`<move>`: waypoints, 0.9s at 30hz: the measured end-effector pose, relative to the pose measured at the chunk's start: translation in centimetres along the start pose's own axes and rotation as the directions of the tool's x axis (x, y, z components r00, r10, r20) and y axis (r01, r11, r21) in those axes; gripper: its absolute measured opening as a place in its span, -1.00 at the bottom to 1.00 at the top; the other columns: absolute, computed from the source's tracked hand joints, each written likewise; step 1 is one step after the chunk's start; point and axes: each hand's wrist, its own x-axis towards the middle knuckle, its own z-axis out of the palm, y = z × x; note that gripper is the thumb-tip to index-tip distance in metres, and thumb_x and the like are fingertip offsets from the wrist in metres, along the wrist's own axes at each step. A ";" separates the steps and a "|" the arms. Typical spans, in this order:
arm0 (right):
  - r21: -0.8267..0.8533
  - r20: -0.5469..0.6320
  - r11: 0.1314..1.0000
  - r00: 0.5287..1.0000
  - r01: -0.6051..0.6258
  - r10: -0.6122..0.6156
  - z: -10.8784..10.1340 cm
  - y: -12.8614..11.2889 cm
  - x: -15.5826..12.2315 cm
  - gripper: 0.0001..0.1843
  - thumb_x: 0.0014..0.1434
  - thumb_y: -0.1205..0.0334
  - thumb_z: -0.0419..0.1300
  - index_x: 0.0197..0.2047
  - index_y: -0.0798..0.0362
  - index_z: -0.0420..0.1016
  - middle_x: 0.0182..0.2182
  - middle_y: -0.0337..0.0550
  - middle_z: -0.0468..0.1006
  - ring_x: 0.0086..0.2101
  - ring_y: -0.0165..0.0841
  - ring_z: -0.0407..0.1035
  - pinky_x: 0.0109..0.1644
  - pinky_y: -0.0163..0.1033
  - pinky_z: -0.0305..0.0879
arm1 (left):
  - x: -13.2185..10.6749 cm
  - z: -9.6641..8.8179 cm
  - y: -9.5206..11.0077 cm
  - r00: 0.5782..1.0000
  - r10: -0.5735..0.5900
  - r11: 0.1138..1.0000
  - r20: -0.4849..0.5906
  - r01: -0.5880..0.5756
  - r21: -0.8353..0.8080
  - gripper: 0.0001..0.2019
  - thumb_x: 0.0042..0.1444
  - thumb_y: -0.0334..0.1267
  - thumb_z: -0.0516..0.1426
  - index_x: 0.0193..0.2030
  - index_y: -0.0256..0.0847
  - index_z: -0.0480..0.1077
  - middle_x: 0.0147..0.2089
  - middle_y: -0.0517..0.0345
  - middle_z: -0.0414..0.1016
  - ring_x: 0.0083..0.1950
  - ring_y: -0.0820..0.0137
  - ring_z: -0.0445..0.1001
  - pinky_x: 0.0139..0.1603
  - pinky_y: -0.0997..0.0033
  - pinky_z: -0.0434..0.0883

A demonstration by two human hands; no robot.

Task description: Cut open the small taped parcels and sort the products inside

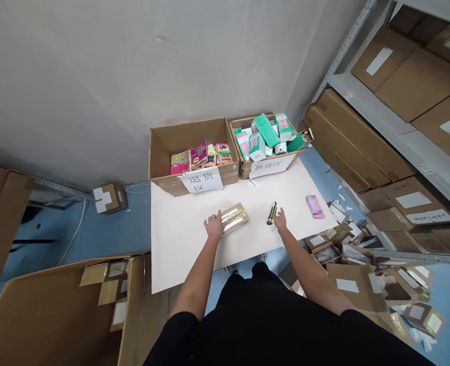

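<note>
A small taped cardboard box lies on the white table. My left hand is at its left end, fingers spread, with the index finger against the box. To the right, a yellow and black utility knife is on the tabletop. My right hand reaches beside the knife with its fingers apart; a fingertip seems to touch the handle's lower end.
Along the table's back stand a carton of books and a carton of green boxes, each with a paper sign. A blurred pink item lies right. A large carton stands left; shelves and discarded boxes are right.
</note>
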 end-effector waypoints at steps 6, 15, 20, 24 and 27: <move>-0.082 0.381 0.905 0.853 0.416 -0.357 7.4 -0.7 -7.1 -0.36 0.26 0.35 0.10 0.40 -0.04 0.42 0.29 -0.10 0.53 0.21 -0.23 0.46 0.32 -0.07 0.40 | -1.7 0.8 2.0 0.994 -0.110 0.994 -0.025 0.110 0.008 -0.21 0.45 0.18 -0.11 0.57 -0.44 0.09 0.18 -0.47 0.53 0.20 -0.08 0.50 0.18 0.03 0.35; -0.616 0.540 0.558 0.814 0.557 -0.216 11.7 -4.9 -11.2 -0.24 0.31 0.31 0.14 0.55 0.10 0.15 0.55 0.12 0.07 0.33 -0.03 0.29 0.28 -0.08 0.36 | -2.9 0.4 -0.7 0.984 -0.064 0.924 0.166 0.121 -0.364 -0.24 0.50 0.16 -0.29 -0.04 -0.22 0.66 0.02 -0.19 0.70 0.10 0.08 0.64 0.01 0.24 0.45; -0.651 0.441 0.570 0.861 0.502 -0.254 11.9 -5.6 -12.0 -0.17 0.40 0.09 0.11 0.62 0.03 -0.08 0.57 0.15 -0.04 0.21 0.00 0.43 0.21 0.00 0.41 | -4.5 2.1 -0.5 0.990 -0.030 0.888 0.136 0.088 -0.450 -0.46 0.50 0.07 -0.11 0.01 -0.18 0.64 0.06 -0.07 0.70 0.11 0.19 0.63 0.03 0.37 0.45; -0.558 0.376 0.691 0.883 0.459 -0.281 11.5 -5.4 -11.6 -0.04 0.26 0.30 0.16 0.63 -0.01 -0.15 0.48 0.08 0.24 0.17 -0.08 0.49 0.25 -0.11 0.39 | -5.4 2.8 0.5 0.989 -0.088 0.877 0.115 0.132 -0.461 -0.48 0.50 0.01 -0.11 0.11 -0.23 0.59 0.08 -0.17 0.68 0.14 0.13 0.62 0.03 0.31 0.46; -0.392 0.352 0.838 0.903 0.380 -0.245 9.7 -4.7 -10.1 -0.05 0.26 0.33 0.10 0.63 0.06 -0.21 0.33 0.04 0.48 0.18 -0.17 0.49 0.27 -0.18 0.39 | -5.6 2.8 0.2 0.989 -0.107 0.863 0.102 0.144 -0.484 -0.49 0.50 -0.03 -0.11 0.32 -0.21 0.46 0.11 -0.16 0.67 0.16 0.12 0.61 0.08 0.27 0.47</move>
